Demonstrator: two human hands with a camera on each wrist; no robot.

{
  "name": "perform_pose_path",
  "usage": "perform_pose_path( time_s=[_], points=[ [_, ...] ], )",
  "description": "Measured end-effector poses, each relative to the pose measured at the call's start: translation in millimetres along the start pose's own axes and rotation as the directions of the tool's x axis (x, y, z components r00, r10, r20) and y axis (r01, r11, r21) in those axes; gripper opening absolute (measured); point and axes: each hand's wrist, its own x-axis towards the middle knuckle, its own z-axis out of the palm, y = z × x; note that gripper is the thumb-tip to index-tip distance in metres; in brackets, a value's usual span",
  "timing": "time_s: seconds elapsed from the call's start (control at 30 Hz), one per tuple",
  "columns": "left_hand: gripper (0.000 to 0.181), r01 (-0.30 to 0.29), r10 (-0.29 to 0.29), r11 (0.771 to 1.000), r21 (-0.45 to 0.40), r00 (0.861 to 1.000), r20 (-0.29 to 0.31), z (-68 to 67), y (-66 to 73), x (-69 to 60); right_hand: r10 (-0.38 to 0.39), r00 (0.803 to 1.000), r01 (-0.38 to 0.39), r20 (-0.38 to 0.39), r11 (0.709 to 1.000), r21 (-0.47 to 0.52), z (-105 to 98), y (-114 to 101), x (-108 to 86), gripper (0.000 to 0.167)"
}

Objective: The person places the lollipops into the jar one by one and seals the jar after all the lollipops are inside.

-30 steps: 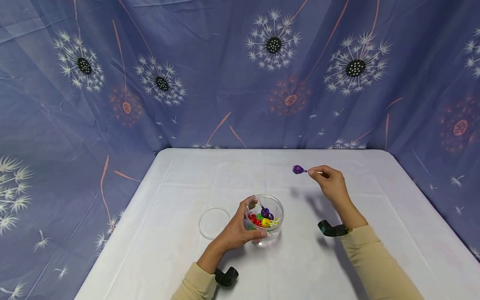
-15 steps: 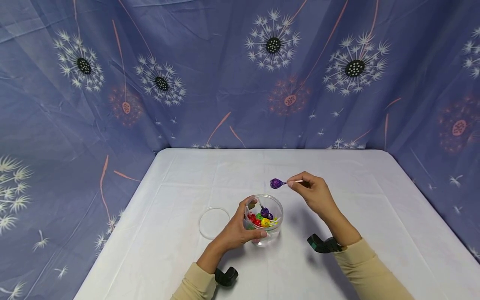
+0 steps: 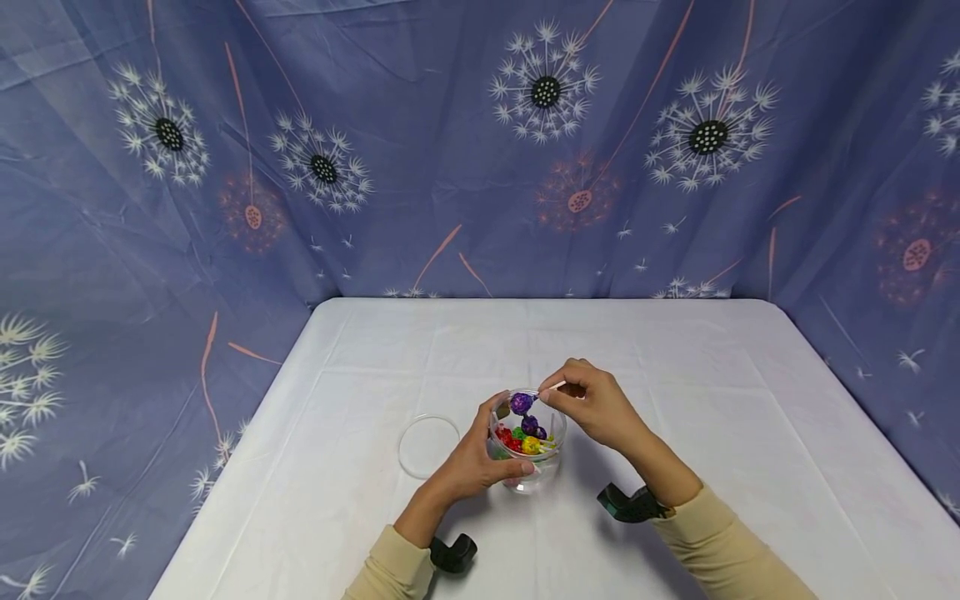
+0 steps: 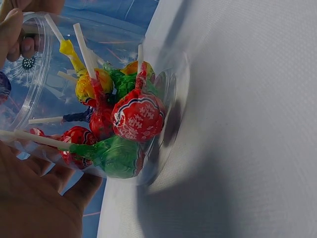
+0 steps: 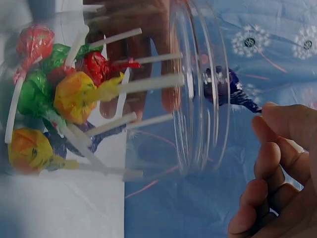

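A clear plastic jar point(image 3: 551, 467) stands on the white table, and my left hand point(image 3: 474, 463) grips it around its left side. Inside lie several wrapped lollipops: a red one point(image 4: 138, 116), a green one point(image 4: 118, 157), a yellow one point(image 5: 74, 98) and purple ones, their white sticks pointing various ways. Above the jar's mouth, my right hand point(image 3: 592, 404) pinches a purple lollipop point(image 3: 521, 404) by its stick, close to the twisted wrapper. In the right wrist view the held lollipop's head point(image 5: 221, 85) shows at the jar's rim point(image 5: 200, 99).
A clear ring-like round lid point(image 3: 428, 447) lies flat on the white-covered table point(image 3: 360, 375), left of the jar. Behind and beside the table hangs a blue curtain point(image 3: 420, 150) with dandelion prints. Each wrist wears a black camera point(image 3: 453, 553).
My right hand has carried the purple lollipop left and toward me, from over the table's right part to the jar's mouth. The left hand and jar have stayed in place.
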Motion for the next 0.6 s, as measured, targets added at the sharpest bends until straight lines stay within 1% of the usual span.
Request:
perform_pose_path(
  time_s=[0.13,0.3,0.47,0.6],
  points=[
    [0.095,0.014,-0.014,1.0,-0.004,1.0,0.003,0.3,-0.3,0.0,-0.058,0.998,0.06,0.021,0.994,-0.089,5,-4,1.6,0.002],
    [0.094,0.002,-0.002,1.0,-0.013,1.0,0.006,-0.4,-0.9,0.0,-0.082,0.995,0.092,0.055,0.974,-0.206,10,-8,3.3,0.004],
    [0.093,-0.021,0.021,1.0,-0.015,1.0,0.008,-0.9,-1.6,-0.1,-0.109,0.991,0.127,0.078,0.955,-0.269,16,-9,4.1,0.005],
    [0.093,-0.021,0.021,1.0,-0.02,1.0,0.014,-1.4,-1.1,-0.3,-0.125,0.989,0.142,0.074,0.94,-0.31,21,-12,3.3,0.005]
  ],
)
